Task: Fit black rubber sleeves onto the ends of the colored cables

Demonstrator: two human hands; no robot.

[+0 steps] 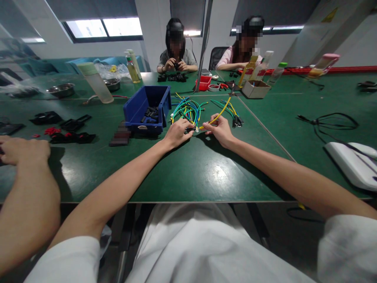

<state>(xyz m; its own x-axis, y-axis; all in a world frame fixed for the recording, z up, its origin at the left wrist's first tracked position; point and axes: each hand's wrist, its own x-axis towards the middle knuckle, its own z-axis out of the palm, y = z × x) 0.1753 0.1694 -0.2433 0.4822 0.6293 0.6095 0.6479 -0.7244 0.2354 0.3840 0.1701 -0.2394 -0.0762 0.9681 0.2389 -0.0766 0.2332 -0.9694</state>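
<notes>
In my right hand (219,130) is a yellow wire (224,108), pinched near its lower end and slanting up to the right. My left hand (178,133) pinches a small black piece (190,129) close to the wire's ring terminal (197,129). Just behind my hands lies a tangled bundle of green, blue and yellow wires (188,109). A smaller group of wires with black sleeves (235,120) rests beyond my right hand. Left of the bundle, a blue bin (147,108) holds black sleeve-like pieces (151,114).
Another person's arm (28,184) reaches in at the left, near black and red parts (70,135). Two people sit across the green table (176,177). Bottles, a cardboard box (255,89) and a red tray (203,83) stand farther back. A white device (353,163) lies right.
</notes>
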